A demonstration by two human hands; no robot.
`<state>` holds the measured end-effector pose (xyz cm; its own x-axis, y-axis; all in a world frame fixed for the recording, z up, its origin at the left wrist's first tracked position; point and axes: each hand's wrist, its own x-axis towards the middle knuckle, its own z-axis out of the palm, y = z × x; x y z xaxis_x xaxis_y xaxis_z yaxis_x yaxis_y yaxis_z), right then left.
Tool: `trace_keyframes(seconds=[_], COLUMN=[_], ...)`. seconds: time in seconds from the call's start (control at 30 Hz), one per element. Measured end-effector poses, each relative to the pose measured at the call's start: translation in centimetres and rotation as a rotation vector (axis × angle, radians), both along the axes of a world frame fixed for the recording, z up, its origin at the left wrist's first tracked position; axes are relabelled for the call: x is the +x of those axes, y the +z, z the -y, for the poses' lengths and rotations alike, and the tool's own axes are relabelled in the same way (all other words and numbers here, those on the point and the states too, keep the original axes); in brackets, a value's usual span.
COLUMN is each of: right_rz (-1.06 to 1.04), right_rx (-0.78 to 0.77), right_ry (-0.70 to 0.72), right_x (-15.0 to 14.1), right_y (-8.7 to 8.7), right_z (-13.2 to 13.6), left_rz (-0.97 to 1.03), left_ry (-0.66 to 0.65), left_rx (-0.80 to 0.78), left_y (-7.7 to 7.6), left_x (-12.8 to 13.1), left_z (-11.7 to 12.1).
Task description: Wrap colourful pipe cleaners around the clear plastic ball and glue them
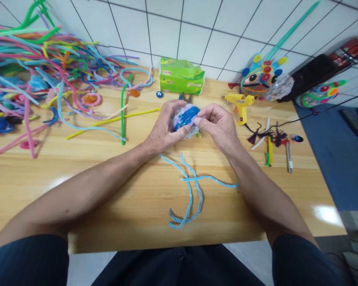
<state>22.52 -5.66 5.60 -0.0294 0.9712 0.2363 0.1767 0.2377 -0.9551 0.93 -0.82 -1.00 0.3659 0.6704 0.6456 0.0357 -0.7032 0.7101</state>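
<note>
Above the middle of the wooden table, my left hand (pixel 164 127) is wrapped around a small rounded craft piece (pixel 187 117), clear plastic partly covered with blue and pale purple pipe cleaner. My right hand (pixel 219 123) pinches at its right side, thumb and forefinger together on what looks like a pale purple pipe cleaner end; the fingers partly hide it. Nearer to me, several light blue pipe cleaners (pixel 191 194) lie loosely crossed on the table. Just behind the piece, a dark-jawed tool like pliers (pixel 186 97) is partly covered.
A big heap of coloured pipe cleaners (pixel 26 79) fills the left. Behind stands a green tissue pack (pixel 181 77). At right are a yellow glue gun (pixel 241 106) with its cord, a decorated craft head (pixel 258 79), a dark flask (pixel 316 65) and a utility knife (pixel 289 159).
</note>
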Motion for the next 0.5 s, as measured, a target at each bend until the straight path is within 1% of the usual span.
trace_keyframes(seconds=[0.1, 0.23, 0.4, 0.5], right_rz=[-0.009, 0.000, 0.054, 0.047], right_rx=[0.025, 0.012, 0.013, -0.002], right_ry=[0.001, 0.002, -0.010, -0.015], right_x=[0.12, -0.01, -0.45, -0.52], right_y=[0.13, 0.21, 0.48, 0.74], right_z=[-0.07, 0.12, 0.58, 0.69], left_rz=[-0.023, -0.017, 0.011, 0.006], left_ry=[0.019, 0.017, 0.011, 0.017], left_rx=[0.034, 0.048, -0.041, -0.075], left_y=[0.15, 0.01, -0.04, 0.11], left_x=[-0.12, -0.12, 0.11, 0.20], left_z=[-0.11, -0.11, 0.35, 0.67])
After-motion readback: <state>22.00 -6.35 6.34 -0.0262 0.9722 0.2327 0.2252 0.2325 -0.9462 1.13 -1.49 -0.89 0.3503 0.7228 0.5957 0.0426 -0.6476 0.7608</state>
